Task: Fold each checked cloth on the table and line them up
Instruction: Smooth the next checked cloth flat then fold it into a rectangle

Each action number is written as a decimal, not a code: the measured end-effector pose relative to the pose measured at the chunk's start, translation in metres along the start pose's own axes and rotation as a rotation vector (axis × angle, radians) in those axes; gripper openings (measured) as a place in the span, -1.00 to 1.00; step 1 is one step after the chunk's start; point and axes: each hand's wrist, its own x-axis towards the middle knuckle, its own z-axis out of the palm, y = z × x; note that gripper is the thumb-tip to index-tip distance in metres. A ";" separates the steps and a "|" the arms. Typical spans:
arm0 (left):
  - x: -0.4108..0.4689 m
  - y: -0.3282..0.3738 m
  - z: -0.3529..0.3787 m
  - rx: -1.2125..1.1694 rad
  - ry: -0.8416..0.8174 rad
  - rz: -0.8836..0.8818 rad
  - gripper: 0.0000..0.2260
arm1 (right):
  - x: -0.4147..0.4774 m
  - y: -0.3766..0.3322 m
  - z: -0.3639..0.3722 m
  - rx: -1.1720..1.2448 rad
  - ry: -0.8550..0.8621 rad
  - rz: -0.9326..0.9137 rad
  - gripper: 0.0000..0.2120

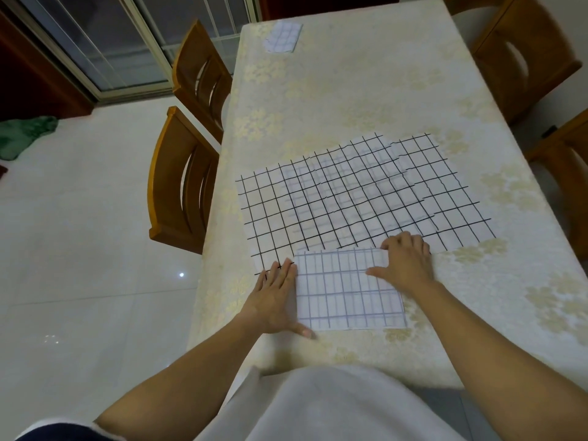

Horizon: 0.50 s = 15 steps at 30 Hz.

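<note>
A folded checked cloth [346, 297] with faint grey lines lies near the table's front edge. My left hand [275, 294] lies flat along its left edge, fingers straight. My right hand [405, 262] rests on its upper right corner, fingers bent over the far edge. Behind it a large white cloth with black grid lines [359, 198] is spread flat, with paler cloth showing through under it. Another small folded checked cloth [283, 37] sits at the far left corner of the table.
The table [366, 90] wears a cream floral cover. Two wooden chairs [183, 183] stand along its left side, and more chairs [521, 49] along the right. Tiled floor and a sliding glass door lie to the left.
</note>
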 end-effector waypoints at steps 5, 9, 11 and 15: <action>0.011 0.021 -0.019 -0.041 0.160 0.040 0.03 | 0.017 -0.016 -0.021 -0.027 -0.183 0.064 -0.30; 0.032 0.047 -0.028 0.048 0.122 0.142 -0.05 | 0.009 -0.017 -0.022 0.279 -0.177 0.140 -0.36; 0.042 0.058 -0.030 0.045 0.075 0.139 -0.04 | 0.001 -0.010 -0.021 0.531 -0.124 0.236 -0.41; 0.056 0.065 -0.028 -0.040 0.010 0.092 0.08 | -0.021 -0.001 -0.017 0.721 -0.181 0.366 -0.64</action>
